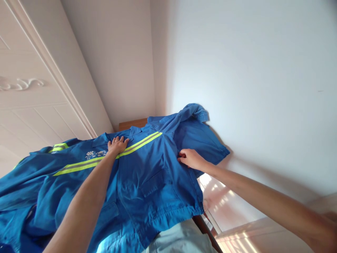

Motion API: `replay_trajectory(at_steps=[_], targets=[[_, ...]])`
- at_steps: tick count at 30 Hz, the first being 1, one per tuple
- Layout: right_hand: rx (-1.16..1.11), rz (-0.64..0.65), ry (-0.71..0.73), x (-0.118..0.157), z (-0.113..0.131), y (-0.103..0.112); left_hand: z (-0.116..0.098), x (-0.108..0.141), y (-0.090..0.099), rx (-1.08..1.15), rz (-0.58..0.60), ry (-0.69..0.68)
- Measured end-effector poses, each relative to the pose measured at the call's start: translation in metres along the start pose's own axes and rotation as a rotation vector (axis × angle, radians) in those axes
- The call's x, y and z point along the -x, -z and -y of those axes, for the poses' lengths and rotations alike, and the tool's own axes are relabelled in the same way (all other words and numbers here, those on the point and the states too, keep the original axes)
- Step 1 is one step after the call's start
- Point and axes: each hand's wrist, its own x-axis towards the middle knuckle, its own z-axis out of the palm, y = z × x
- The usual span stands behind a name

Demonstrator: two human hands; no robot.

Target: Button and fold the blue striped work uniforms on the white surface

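Note:
A blue work jacket [142, 168] with yellow-and-grey reflective stripes and white lettering on its chest lies spread out, front side up. My left hand [117, 144] rests on the upper chest by the collar, fingers spread flat on the cloth. At the jacket's right side, my right hand [192, 159] pinches the blue fabric between thumb and fingers. One sleeve [193, 110] is bent up across the top right, over more blue cloth that reaches the wall.
A pale wall [250, 88] rises at the right and back. A white panelled cabinet [39, 88] stands at the left. Light grey-green cloth [181, 239] lies under the jacket's hem. A brown wooden edge [133, 124] shows behind the collar. Sunlight falls at the lower right.

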Motion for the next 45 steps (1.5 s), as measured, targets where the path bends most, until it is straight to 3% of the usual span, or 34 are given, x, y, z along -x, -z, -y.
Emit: replay_trajectory(at_steps=[4, 9, 11, 15, 18, 21, 27, 29, 32, 34, 39, 45], targets=[[0.225, -0.087, 0.075, 0.002, 0.008, -0.006, 0.0, 0.001, 0.001, 0.005, -0.012, -0.002], [0.19, -0.141, 0.058, 0.006, 0.007, 0.009, 0.0, 0.002, 0.001, 0.011, -0.013, -0.001], [-0.054, -0.139, -0.004, 0.01, -0.003, 0.021, 0.0, 0.001, 0.001, 0.016, -0.008, -0.001], [-0.766, -0.138, -0.258, 0.02, -0.03, 0.027, 0.001, 0.001, -0.001, 0.027, -0.007, 0.0], [-0.956, -0.209, -0.382, 0.033, -0.046, 0.018, 0.001, 0.002, -0.001, 0.029, -0.007, 0.0], [-0.919, -0.197, -0.347, 0.055, -0.055, 0.008, 0.002, 0.002, -0.001, 0.026, -0.01, -0.002], [-0.326, -0.045, -0.244, 0.113, -0.075, -0.023, 0.001, -0.001, -0.002, 0.006, -0.028, -0.023], [-0.292, -0.025, -0.246, 0.124, -0.081, -0.044, 0.0, -0.002, -0.002, 0.0, -0.021, -0.028], [-0.53, 0.027, -0.273, 0.129, -0.086, -0.073, 0.0, -0.002, -0.001, -0.002, -0.022, -0.034], [-0.758, 0.089, -0.286, 0.133, -0.086, -0.081, 0.0, -0.001, -0.001, 0.002, -0.022, -0.04], [-1.132, 0.232, -0.316, 0.156, -0.095, -0.064, 0.002, -0.002, -0.003, 0.003, -0.011, -0.026], [-1.172, 0.11, -0.468, 0.178, -0.105, -0.066, -0.003, 0.004, 0.0, 0.147, -0.053, -0.019]])
